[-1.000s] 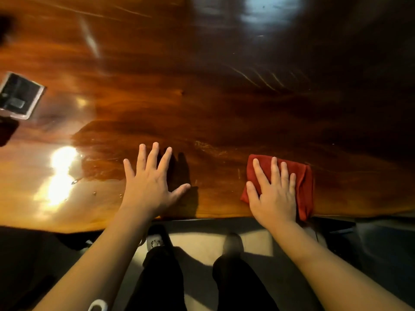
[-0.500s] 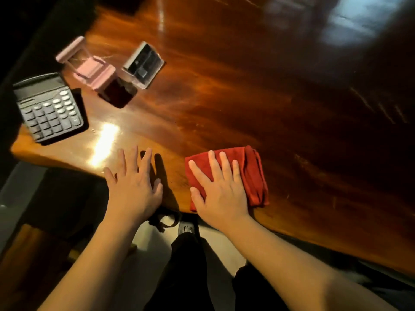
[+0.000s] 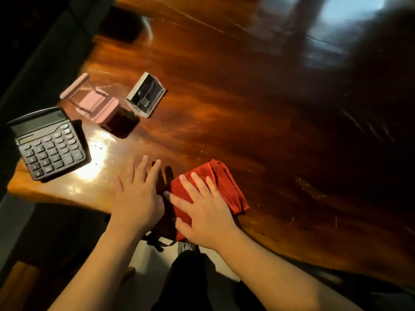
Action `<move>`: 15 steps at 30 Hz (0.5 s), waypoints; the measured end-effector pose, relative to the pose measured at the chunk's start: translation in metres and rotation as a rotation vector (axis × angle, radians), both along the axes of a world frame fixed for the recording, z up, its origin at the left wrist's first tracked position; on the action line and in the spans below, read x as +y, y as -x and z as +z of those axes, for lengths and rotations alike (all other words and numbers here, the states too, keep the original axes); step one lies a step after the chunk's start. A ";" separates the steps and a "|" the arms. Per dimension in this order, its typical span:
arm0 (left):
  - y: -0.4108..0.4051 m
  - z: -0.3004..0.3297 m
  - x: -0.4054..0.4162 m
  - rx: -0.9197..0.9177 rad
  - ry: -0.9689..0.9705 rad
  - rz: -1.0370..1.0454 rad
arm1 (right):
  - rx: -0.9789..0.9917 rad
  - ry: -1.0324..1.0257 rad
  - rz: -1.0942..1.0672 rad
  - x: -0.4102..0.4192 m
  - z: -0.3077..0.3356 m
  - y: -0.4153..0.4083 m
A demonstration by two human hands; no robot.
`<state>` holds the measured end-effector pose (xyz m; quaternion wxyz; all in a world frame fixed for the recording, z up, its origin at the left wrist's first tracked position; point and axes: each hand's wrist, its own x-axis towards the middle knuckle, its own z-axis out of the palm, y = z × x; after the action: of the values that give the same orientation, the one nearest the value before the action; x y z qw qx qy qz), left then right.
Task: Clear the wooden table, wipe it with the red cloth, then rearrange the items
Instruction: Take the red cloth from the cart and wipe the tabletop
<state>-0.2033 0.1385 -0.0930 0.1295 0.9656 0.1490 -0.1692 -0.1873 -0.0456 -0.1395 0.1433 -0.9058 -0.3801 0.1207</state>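
A folded red cloth [image 3: 226, 187] lies at the near edge of the glossy wooden table [image 3: 247, 108]. My right hand [image 3: 202, 209] presses flat on the cloth, fingers spread over its near half. My left hand [image 3: 137, 198] rests flat on the bare wood just left of the cloth, fingers apart, holding nothing. At the table's left end sit a black calculator [image 3: 50, 143], a small pink chair-shaped stand [image 3: 94, 102] and a clear card holder [image 3: 146, 95] with dark cards in it.
A dark flat object [image 3: 122, 24] lies at the far left of the table, blurred. The table's left end and near edge border dark floor. My legs [image 3: 186, 281] and a shoe show below the edge. A bright glare patch sits beside the calculator.
My right hand has slid the red cloth leftward along the near edge until it is almost against my left hand. The view has swung left, bringing the calculator, pink stand and card holder into sight.
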 end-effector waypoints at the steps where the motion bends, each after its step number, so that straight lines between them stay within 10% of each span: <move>1: -0.009 0.000 -0.005 -0.006 -0.007 -0.028 | 0.003 0.006 -0.023 -0.004 0.000 -0.006; 15: -0.121 -0.014 -0.134 -0.031 -0.075 -0.175 | -0.067 0.040 -0.390 -0.164 -0.010 -0.140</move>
<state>-0.0821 0.0050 -0.1068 0.0801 0.9816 0.0685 -0.1593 -0.0475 -0.2092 -0.1496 0.1332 -0.9684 -0.1995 0.0679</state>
